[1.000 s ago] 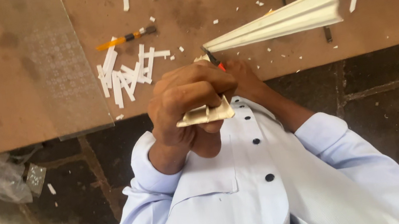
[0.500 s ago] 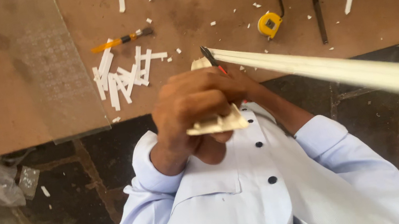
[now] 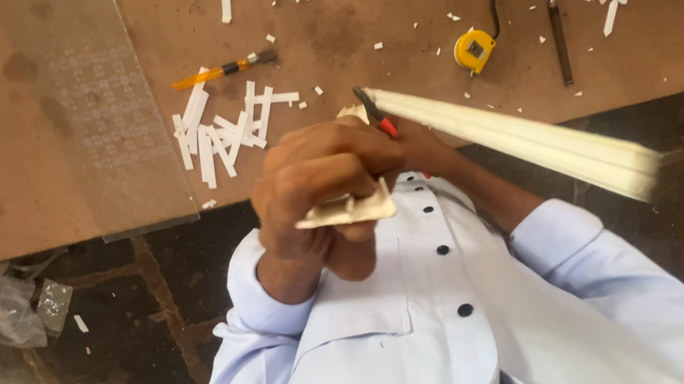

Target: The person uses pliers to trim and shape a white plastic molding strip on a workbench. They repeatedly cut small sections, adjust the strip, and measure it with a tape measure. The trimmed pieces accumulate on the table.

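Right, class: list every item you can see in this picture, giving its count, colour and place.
Long strip: one, cream, held out rightward over the board edge.
Short offcut: one, cream, in the front hand.
Red-handled tool: one, between the hands.
Tape measure: one, yellow, on the board.
Screwdriver: one, orange handle, on the board.
Offcut pile: many, white, on the board.
Glass pane: one, patterned, board's left.
Left hand; right hand: gripping.
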{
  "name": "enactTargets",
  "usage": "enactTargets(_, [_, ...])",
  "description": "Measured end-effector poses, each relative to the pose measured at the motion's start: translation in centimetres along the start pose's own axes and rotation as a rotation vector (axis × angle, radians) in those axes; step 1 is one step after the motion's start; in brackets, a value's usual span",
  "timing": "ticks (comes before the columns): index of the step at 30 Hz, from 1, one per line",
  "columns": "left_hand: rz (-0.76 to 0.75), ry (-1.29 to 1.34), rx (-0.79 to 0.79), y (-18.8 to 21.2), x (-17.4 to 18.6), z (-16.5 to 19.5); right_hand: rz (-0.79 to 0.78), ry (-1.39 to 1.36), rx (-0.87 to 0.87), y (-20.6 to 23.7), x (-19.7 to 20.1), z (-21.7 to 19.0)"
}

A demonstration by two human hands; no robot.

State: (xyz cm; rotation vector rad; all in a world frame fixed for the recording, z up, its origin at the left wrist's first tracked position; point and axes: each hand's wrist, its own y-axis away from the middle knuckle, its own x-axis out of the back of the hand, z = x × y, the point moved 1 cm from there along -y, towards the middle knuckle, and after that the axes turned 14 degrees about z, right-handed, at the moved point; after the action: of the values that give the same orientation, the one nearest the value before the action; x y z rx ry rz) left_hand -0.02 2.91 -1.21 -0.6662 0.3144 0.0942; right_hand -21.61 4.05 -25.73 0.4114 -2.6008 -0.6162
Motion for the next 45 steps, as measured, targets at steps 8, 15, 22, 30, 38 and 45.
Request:
enactTargets(8, [-0.017,-0.045,-0.029,0.7,0.0,-0.8,-0.034,-0.266,0.174,-0.1,-1.2,-2.2])
enactTargets(15, [-0.070,-0.037,0.019,0.9,-0.9,-0.6,0.043,0.179,-0.120,1.1,0.2,-4.0])
enactTargets(22, [-0.002,-0.023,0.007,0.2,-0.6,-0.9,-0.102,-0.108,-0.217,-0.4,-0.1,-3.7])
enactTargets(30, [-0.068,-0.027,-0.056,0.8,-0.8,-1.6,-0.126,-0.560,-0.157,3.7,0.0,-7.3])
enactTargets(38, [-0.014,-0.031,-0.046,1.5,0.0,-1.1,-0.189,-0.481,-0.049,2.1,-2.1,-7.7])
enactTargets(45, [0.130,-0.073,-0.143,3.0,-0.8,-0.3,-0.047,-0.425,-0.099,2.2,-0.7,-6.0])
